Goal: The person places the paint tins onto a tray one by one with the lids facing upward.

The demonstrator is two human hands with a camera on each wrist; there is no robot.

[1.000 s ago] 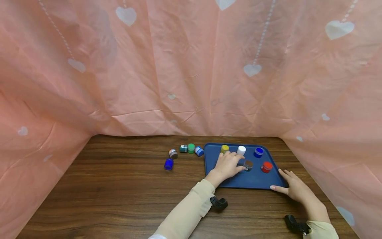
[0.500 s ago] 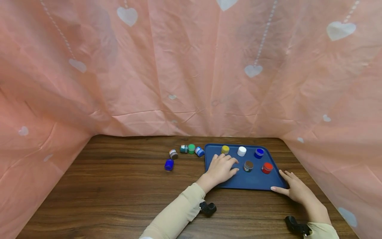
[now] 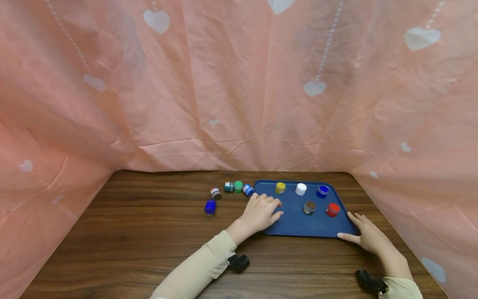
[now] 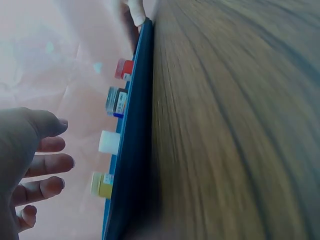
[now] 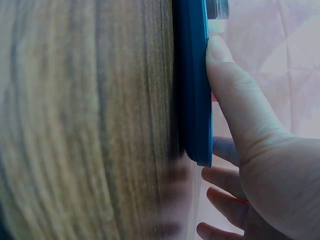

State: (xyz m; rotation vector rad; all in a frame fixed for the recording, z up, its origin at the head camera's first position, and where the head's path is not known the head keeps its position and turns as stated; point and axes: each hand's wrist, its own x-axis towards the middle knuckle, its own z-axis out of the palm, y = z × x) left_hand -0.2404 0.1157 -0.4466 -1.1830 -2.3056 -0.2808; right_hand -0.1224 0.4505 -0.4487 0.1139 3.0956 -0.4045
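Note:
My left hand (image 3: 259, 212) hovers over the left side of a blue tray (image 3: 298, 227), its fingers loosely bent and nothing in them. In the left wrist view that hand (image 4: 37, 165) faces the tray's jars with thumb and fingers apart. On the tray stand small paint jars: yellow (image 3: 280, 188), white (image 3: 301, 189), blue (image 3: 323, 191), brown (image 3: 309, 207) and red (image 3: 332, 209). My right hand (image 3: 367, 236) spreads at the tray's front right corner. Its thumb rests on the rim in the right wrist view, while the other fingers (image 5: 225, 177) lie around the corner.
Left of the tray, more paint jars lie or stand on the wooden table (image 3: 142, 232): a dark blue jar (image 3: 210, 207), a brown jar (image 3: 215, 193), a teal jar (image 3: 229, 187), a green jar (image 3: 238, 187) and a blue jar (image 3: 248, 190). A pink curtain (image 3: 239, 104) surrounds the table.
My left hand has drawn away from the brown jar, leaving it standing on the tray, and moved left to the tray's left side. The right hand stays at the corner.

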